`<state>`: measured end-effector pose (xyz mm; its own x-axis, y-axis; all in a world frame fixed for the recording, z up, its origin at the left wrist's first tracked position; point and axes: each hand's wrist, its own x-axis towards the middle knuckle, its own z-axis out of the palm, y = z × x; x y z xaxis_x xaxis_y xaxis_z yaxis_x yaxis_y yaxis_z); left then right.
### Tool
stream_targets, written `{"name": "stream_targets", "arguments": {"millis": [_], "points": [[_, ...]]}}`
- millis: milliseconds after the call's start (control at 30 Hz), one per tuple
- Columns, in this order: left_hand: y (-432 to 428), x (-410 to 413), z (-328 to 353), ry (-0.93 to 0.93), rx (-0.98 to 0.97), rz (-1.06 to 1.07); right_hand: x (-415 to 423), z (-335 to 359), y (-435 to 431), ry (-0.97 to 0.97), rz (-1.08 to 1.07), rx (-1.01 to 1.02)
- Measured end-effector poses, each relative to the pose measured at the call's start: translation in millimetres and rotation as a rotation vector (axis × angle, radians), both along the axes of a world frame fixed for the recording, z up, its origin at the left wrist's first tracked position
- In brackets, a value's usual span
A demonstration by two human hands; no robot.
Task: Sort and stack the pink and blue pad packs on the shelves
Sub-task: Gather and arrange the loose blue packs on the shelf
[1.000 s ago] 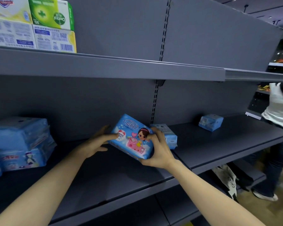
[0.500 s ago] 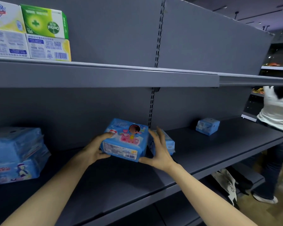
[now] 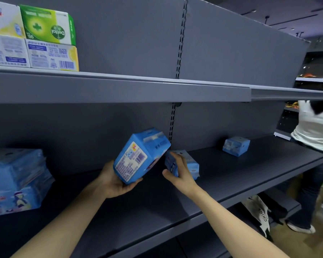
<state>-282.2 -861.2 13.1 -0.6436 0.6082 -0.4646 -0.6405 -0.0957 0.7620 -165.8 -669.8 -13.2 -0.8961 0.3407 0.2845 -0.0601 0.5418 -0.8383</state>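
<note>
My left hand [image 3: 117,180] is gripping a tilted blue pad pack [image 3: 140,155] above the middle shelf [image 3: 231,174]. At its 3 o'clock, my right hand [image 3: 179,174] is touching a smaller blue pack [image 3: 191,165] lying on that shelf; I cannot tell whether it is grasping it.

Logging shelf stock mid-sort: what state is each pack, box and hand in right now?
held pack: tilted, barcode side up, gripped by the left hand.
small pack: lying on the shelf, right hand touching it; grip unclear.
far pack: lying alone on the shelf, untouched.
left stack: packs piled on the shelf.
soap boxes: stacked on the upper shelf.
</note>
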Motion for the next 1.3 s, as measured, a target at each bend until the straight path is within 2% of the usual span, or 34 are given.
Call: {"name": "stream_targets", "arguments": {"millis": [167, 333, 500, 633, 700, 833, 933, 1067, 1300], "points": [[3.0, 11.1, 3.2, -0.162, 0.083, -0.042, -7.2, 4.4, -9.3, -0.016, 0.012, -0.123], [1.2, 9.3, -2.0, -0.177, 0.109, -0.015, -4.9, 6.7, -11.6, -0.034, 0.047, -0.106], [2.8, 6.1, -3.8, 0.074, 0.079, 0.115, -2.3, 11.7, -13.2, -0.086, 0.051, -0.362], [1.9, 3.0, -4.2, 0.180, 0.114, 0.213, -6.7, 8.6, -5.4, -0.136, 0.050, -0.694], [0.1, -1.0, -7.9, 0.262, 0.144, 0.223, -7.8, 9.9, -4.0, -0.134, 0.043, -0.776], [-7.4, -8.7, -19.4, 0.477, 0.221, 0.175, -6.9, 8.7, -4.8, -0.142, 0.090, -0.725], [-13.3, -12.2, -26.0, 0.642, 0.281, 0.010, -7.1, 3.9, -7.1, -0.104, 0.126, -0.679], [-20.1, -12.3, -26.1, 0.856, 0.154, -0.180, -7.0, -0.5, -6.7, -0.002, 0.124, -0.599], [-26.6, -13.6, -30.0, 0.964, -0.063, -0.197, 0.9, 5.3, -6.1, 0.058, 0.123, -0.507]]}}
